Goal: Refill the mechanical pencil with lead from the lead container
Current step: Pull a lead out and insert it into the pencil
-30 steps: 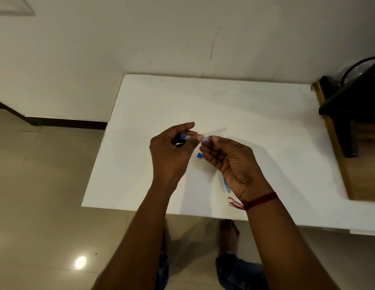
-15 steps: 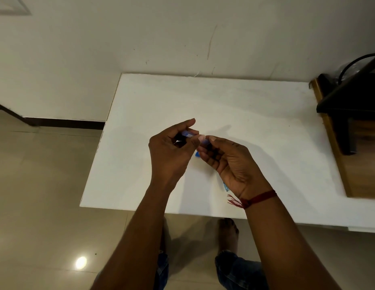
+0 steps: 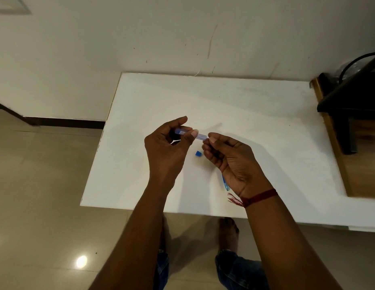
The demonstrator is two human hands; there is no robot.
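My left hand (image 3: 165,147) grips the lead container (image 3: 200,135), a small clear-blue tube held level above the white table (image 3: 255,114). The thumb and forefinger of my right hand (image 3: 232,162) pinch at the tube's right end. The mechanical pencil (image 3: 225,185) is mostly hidden in my right palm, with only its blue end poking out below the hand. A small blue cap (image 3: 198,153) lies on the table just under my fingertips.
A dark stand with a black cable (image 3: 350,97) sits on a wooden surface (image 3: 362,164) at the table's right edge. The wall runs along the table's far edge. The near and left edges drop to a tiled floor (image 3: 35,195).
My hands drew close half a second ago and have parted a little, so more of the tube and the blue cap show again. Nothing was let go.
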